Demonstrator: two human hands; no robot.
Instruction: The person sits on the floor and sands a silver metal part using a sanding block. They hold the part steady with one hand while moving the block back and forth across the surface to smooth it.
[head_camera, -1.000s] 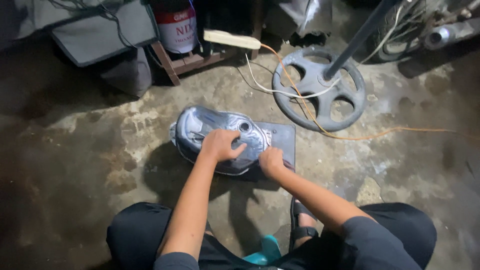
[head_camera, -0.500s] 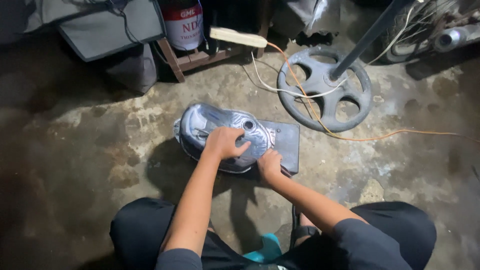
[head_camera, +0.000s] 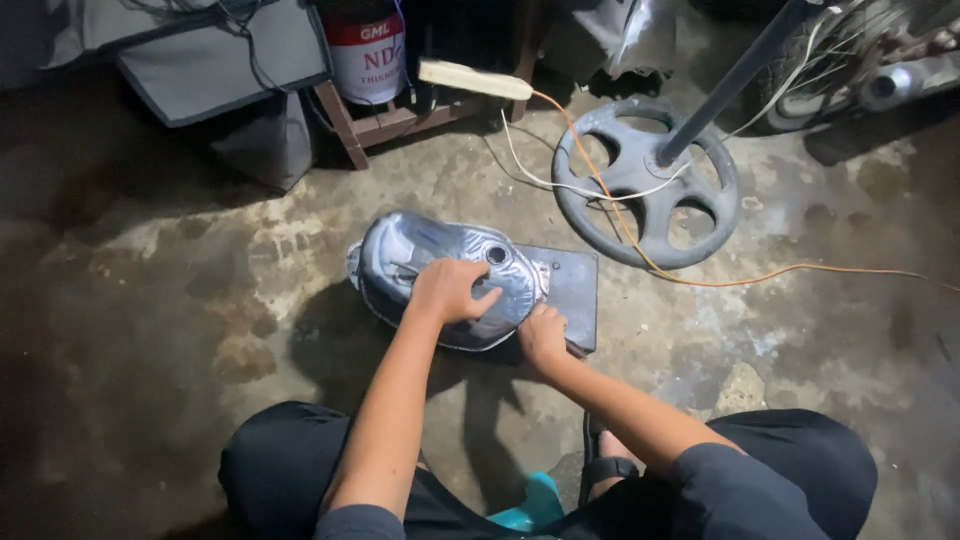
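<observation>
up back, red-and-white can (head_camera: 367, 52) on wooden stand (head_camera: 385, 125); left hand (head_camera: 450, 290) spread flat on metal tank (head_camera: 440, 275), right hand (head_camera: 543, 335) clenched on its edge.

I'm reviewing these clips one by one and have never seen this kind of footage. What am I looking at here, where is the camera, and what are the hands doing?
There is no machine here: a camera worn on a person's head looks down at their own two bare hands and knees. The person sits low over a stained concrete floor. The left hand lies flat on top of a shiny bare-metal fuel tank, near its round filler hole. The right hand grips the tank's near edge. The tank rests partly on a dark flat slab. Behind it stand a round spoked stand base with a pole, an orange cable, a white cable and a red-and-white can.
</observation>
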